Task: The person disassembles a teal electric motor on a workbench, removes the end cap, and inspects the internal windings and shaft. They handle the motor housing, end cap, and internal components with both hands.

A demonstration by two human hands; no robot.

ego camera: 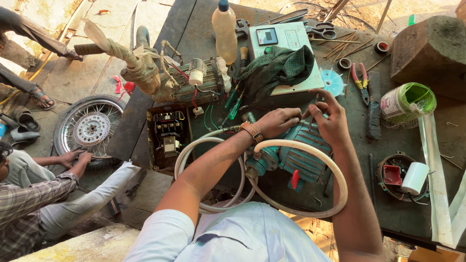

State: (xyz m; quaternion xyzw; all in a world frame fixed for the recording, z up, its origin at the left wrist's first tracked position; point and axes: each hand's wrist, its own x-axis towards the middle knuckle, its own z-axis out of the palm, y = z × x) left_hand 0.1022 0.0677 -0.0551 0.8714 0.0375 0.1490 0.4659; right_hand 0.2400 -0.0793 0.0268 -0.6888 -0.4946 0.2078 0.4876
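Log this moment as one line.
left hand: on teal motor | right hand: on motor top | hose: looped around

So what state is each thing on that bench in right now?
Teal pump motor: lying on the bench, both hands on it.
Left hand: fingers resting on the motor.
Right hand: pinching a small part.
Hose: looped.
Bottle: upright, capped.
Pliers: lying flat.

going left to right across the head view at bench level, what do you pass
spoked wheel on the ground → open black switch box → left hand → right hand, both on the teal ribbed motor → red-handled pliers → white cylinder in round black housing
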